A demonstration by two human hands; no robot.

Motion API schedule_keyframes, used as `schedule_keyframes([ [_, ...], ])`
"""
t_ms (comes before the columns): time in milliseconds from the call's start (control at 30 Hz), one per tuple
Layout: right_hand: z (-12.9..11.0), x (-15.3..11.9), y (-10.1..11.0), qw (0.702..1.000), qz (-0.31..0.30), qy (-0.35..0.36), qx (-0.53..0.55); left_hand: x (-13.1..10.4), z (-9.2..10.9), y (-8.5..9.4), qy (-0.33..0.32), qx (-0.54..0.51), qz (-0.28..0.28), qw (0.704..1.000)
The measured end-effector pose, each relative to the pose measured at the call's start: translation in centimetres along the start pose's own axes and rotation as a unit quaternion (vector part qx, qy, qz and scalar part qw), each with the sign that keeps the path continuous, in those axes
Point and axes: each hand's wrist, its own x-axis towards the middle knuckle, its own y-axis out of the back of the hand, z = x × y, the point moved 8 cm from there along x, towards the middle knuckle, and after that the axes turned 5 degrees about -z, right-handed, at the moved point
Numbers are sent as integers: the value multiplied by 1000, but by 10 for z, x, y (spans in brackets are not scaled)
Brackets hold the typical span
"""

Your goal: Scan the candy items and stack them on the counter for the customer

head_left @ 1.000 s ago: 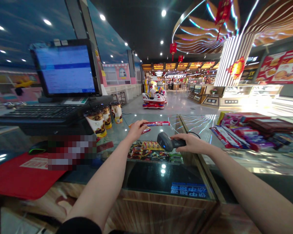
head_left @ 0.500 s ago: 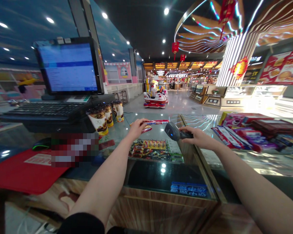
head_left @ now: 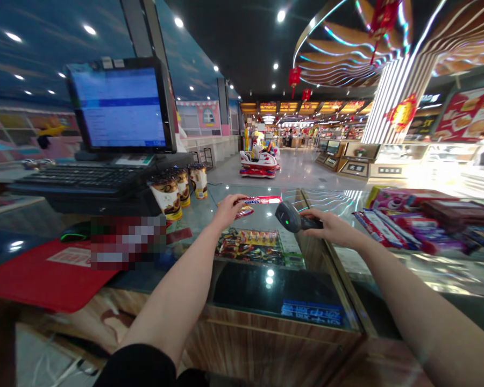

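Note:
My left hand is closed on one end of a red Mentos roll, which points to the right just above the glass counter. Under it lies a small red and yellow packet, partly covered by my fingers. In my right hand is a dark barcode scanner, my fingers wrapped round its handle. The scanner's head faces left toward the roll, and a small green light glows on it. Scanner and roll are a short way apart.
A monitor and keyboard stand at the left, with several lidded cups beside them. A mouse rests on a red mat. Packaged sweets are piled at the right. Goods show under the glass.
The scanner's light has turned from blue to green. The whole view has shifted slightly, while both hands keep their hold and nearly the same place.

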Motion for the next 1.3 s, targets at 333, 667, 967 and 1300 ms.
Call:
schedule_keyframes([
  [333,2,1,-15,999,-42,-11,-14,-2,3,2,2,9,-1,1000],
  [667,2,1,-21,998,-58,-14,-36,0,5,0,-5,3,-3,1000],
  [967,-5,1,3,998,42,-29,24,-1,16,-1,-18,3,-10,1000],
  [1300,15,22,0,980,153,-32,125,0,31,-5,-28,3,-16,999],
])
